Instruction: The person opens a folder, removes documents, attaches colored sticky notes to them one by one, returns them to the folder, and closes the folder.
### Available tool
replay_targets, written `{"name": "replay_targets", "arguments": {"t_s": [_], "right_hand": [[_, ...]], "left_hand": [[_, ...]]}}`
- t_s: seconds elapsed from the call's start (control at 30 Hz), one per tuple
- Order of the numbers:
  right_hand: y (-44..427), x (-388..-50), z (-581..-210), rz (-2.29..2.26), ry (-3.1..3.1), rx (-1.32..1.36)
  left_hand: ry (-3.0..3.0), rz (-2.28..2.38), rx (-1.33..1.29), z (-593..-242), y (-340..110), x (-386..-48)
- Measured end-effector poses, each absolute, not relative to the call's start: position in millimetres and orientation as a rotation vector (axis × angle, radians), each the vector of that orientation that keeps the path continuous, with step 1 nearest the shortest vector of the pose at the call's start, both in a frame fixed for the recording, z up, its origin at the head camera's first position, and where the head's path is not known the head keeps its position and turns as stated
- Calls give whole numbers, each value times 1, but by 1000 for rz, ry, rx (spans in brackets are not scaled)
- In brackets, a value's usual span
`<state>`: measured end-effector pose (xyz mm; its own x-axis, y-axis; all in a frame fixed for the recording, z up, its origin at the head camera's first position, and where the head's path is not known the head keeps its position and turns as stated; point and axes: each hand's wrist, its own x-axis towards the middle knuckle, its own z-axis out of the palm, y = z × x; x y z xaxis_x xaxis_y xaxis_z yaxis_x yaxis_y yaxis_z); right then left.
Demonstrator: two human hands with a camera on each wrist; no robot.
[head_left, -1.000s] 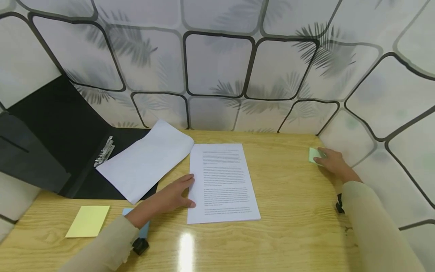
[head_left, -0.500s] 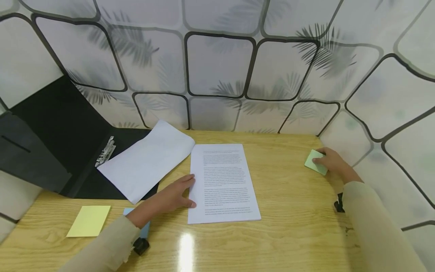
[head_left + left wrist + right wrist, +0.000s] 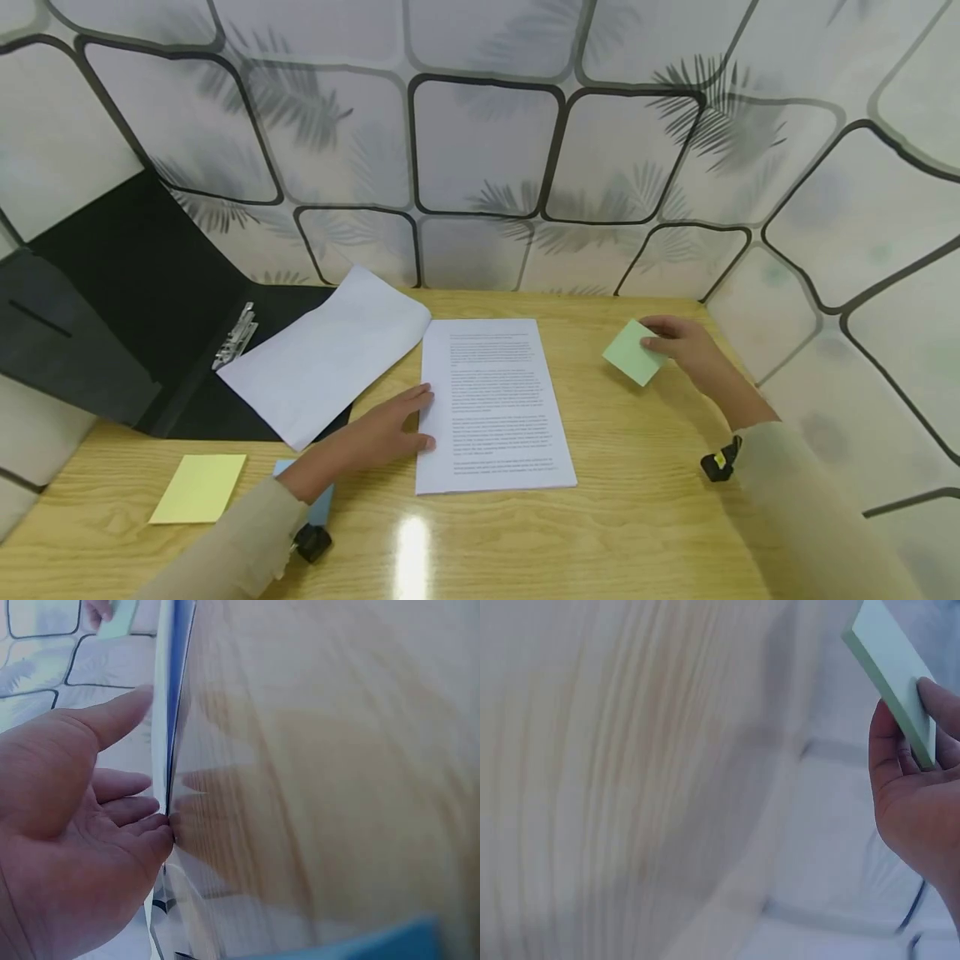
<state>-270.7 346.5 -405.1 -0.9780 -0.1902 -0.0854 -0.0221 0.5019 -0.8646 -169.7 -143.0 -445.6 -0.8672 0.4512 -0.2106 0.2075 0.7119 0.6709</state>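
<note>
A pale green sticky note pad (image 3: 632, 353) is pinched between thumb and fingers of my right hand (image 3: 693, 354), held a little above the table on the right. In the right wrist view the pad (image 3: 894, 671) shows its thickness, the thumb pressed on its face. My left hand (image 3: 375, 435) rests at the left edge of a stack of printed sheets (image 3: 498, 408), fingers and thumb loosely extended. Seen from the left wrist, the fingertips (image 3: 154, 829) touch the side of the stack. A blue sticky note pad (image 3: 321, 507) lies partly hidden under the left forearm.
A black folder (image 3: 142, 300), with a metal clip (image 3: 236, 335), stands open at the left. A blank white sheet (image 3: 330, 358) lies slanted across it. Nearer the front left is a yellow sticky note pad (image 3: 198, 489). A patterned wall bounds the table's back and right side.
My right hand has brought the green pad up off the table's far right and moved it left, turning it cornerwise. My left hand stays at the stack's edge.
</note>
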Motion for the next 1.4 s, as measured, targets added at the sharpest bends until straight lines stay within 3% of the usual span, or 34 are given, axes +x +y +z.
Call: {"name": "replay_targets", "arguments": {"t_s": [0.3, 0.5, 1.03, 1.4], "right_hand": [[234, -220, -392, -1738, 2295, -265], [185, -191, -393, -1793, 2144, -300], [159, -177, -390, -1441, 2227, -602], [158, -152, -391, -663, 2809, -1265]], "left_hand": [[2472, 1456, 497, -435, -114, -158], [2206, 1807, 463, -425, -81, -136], [1950, 2002, 390, -426, -71, -135], [1957, 2157, 226, -428, -77, -134]]}}
